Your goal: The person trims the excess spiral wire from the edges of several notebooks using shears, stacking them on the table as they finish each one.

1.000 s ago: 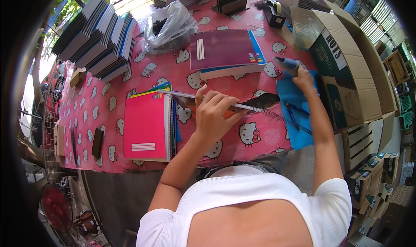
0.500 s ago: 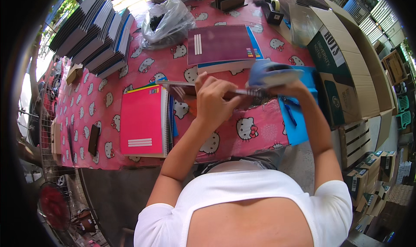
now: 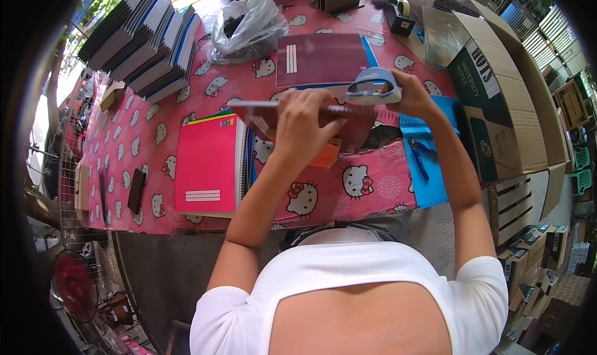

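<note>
My left hand (image 3: 303, 121) grips a maroon spiral notebook (image 3: 359, 131) from above, thumb bent around it, and holds it tilted over the table. The notebook's coil edge faces up toward the far side. My right hand (image 3: 413, 98) is closed around a blue-grey hand tool (image 3: 373, 97) with a looped handle; its exact kind is unclear. That tool sits over the right end of the coil edge; whether they touch cannot be told. An orange piece (image 3: 326, 155) shows below the notebook. Beyond lies a stack topped by another maroon notebook (image 3: 323, 59).
A pink notebook (image 3: 206, 162) tops a pile at left. Tall notebook stacks (image 3: 146, 44) stand behind it, near a plastic bag (image 3: 249, 28). Blue sheets (image 3: 432, 190) with a blue pen (image 3: 420, 165) lie right, beside a big carton (image 3: 491, 87). A tape dispenser (image 3: 398, 20) stands far right.
The maroon notebook has tilted so more of its cover shows. My right hand and the blue-grey tool have moved slightly up and left. The whole view has shifted a little.
</note>
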### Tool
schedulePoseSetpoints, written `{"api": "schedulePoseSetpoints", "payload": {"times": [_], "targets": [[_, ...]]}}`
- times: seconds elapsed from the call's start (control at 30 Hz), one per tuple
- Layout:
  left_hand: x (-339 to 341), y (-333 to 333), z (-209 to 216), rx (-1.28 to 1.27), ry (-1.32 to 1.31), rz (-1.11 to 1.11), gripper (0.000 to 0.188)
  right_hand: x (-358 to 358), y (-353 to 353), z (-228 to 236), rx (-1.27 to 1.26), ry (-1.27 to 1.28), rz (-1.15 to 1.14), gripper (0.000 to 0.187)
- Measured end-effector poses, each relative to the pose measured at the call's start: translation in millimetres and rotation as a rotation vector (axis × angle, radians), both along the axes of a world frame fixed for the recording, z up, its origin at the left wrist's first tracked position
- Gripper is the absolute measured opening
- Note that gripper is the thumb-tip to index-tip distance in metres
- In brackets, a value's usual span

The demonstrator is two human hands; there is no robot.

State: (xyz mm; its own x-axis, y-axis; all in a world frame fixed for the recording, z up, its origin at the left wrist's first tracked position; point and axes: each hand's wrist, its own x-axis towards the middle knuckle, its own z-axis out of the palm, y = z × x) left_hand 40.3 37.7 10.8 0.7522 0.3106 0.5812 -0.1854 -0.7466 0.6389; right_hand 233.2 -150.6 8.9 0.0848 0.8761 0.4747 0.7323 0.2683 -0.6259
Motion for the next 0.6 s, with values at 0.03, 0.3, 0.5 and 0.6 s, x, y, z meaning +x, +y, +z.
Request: {"api": "schedulePoseSetpoints", "payload": {"times": [0.03,0.3,0.5,0.6], "targets": [[-5.6,5.7,3.5,0.133,0.025,0.019,0.032,-4.3,-8.2,-0.1,-0.080,0.441,-0.030,0.057],[-13.4,18.8,9.1,0.027,0.185,-0.022,0.034,-12.9,20.0,-23.5,-0.122,0.409,-0.228,0.056],[-21.0,20.7,10.4,-0.164,0.204,-0.066,0.042,-13.7,42.0,-28.7,-0.371,0.196,-0.317,0.059],[-20.5,17.1,10.1,-0.203,0.110,-0.025,0.042,-37.8,33.8,-32.8,-0.115,0.664,-0.223,0.058]]}}
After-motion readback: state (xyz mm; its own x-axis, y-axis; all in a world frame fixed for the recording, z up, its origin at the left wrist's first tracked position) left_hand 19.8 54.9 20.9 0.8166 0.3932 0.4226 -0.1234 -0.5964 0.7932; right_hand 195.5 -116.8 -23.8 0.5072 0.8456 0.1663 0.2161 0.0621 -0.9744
